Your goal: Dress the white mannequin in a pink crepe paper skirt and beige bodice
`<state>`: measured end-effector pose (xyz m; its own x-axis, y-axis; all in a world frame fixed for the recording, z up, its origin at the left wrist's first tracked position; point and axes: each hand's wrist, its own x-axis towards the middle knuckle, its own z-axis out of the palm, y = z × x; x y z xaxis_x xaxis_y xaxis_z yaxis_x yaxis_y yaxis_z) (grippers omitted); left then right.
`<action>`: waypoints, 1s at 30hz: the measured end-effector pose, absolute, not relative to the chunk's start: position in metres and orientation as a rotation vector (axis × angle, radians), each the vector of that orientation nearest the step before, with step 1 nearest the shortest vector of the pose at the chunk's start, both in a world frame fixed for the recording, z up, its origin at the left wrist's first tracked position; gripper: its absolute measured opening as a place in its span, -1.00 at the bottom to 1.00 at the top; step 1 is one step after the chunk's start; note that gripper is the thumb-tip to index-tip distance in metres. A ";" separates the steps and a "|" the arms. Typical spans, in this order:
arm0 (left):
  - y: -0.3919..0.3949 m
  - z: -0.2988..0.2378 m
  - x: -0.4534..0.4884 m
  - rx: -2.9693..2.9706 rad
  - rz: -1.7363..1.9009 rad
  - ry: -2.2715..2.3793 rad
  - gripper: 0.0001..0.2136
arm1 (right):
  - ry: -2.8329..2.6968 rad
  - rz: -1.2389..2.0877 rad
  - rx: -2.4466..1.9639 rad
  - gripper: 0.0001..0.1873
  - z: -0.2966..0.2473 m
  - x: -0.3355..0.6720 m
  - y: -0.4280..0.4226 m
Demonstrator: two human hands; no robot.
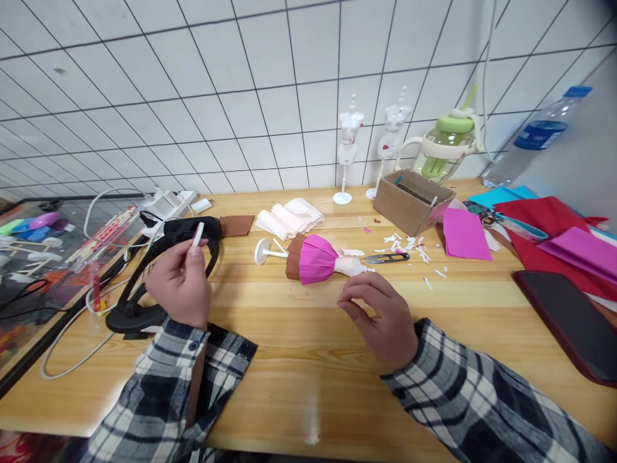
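Note:
My left hand [180, 280] is raised over the left of the table, pinching a small white strip [198, 235] between thumb and forefinger. Lower and to the right, my right hand [383, 315] is curled, thumb and fingertips brought together; whether anything is between them cannot be made out. Just beyond it a small mannequin [348, 265] lies on its side, dressed in a pink pleated paper skirt [318, 258] over a brown paper layer [294, 257]. Its round white base [261, 251] points left. Thread snips [388, 258] lie beside its upper end, near white paper scraps [409, 245].
Two white mannequins [348, 148] stand by the tiled wall, near a cardboard box [409, 202], a green-lidded jug [446, 145] and a water bottle [535, 138]. A phone [573, 321] and pink paper [466, 235] lie right. A black headset strap [137, 315] and cables lie left.

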<state>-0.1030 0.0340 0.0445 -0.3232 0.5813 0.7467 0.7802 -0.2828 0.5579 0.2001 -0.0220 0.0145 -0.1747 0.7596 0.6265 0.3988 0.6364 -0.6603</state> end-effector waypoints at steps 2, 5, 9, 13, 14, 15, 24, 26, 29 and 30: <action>0.041 0.045 -0.120 -1.845 -1.019 -1.913 -0.72 | -1.787 0.517 -0.958 -0.94 0.012 0.200 -0.018; 0.048 0.038 -0.127 -2.032 -0.508 -2.058 -0.72 | -1.817 0.590 -0.969 -0.94 0.010 0.198 -0.018; 0.047 0.034 -0.116 -2.116 -0.212 -2.260 -0.69 | -1.857 0.606 -0.960 -0.94 0.011 0.196 -0.022; 0.033 0.045 -0.092 -1.878 -0.546 -2.089 -0.62 | -1.851 0.616 -0.963 -0.93 0.013 0.194 -0.024; 0.028 0.047 -0.083 -1.876 -0.673 -2.038 -0.65 | -1.846 0.622 -0.960 -0.92 0.014 0.193 -0.024; 0.023 0.048 -0.072 -2.005 -0.777 -1.973 -0.67 | -1.841 0.628 -0.954 -0.92 0.014 0.192 -0.024; -0.015 0.036 -0.005 -2.919 -0.767 -1.467 -0.84 | -1.827 0.652 -0.986 -0.93 0.011 0.189 -0.026; -0.016 0.035 -0.005 -2.942 -0.791 -1.409 -0.84 | -1.824 0.658 -1.003 -0.92 0.011 0.189 -0.024; -0.016 0.034 -0.008 -3.029 -0.812 -1.313 -0.86 | -1.812 0.660 -1.047 -0.91 0.011 0.191 -0.022; -0.016 0.033 -0.008 -3.062 -0.804 -1.295 -0.87 | -1.808 0.661 -1.059 -0.91 0.012 0.192 -0.020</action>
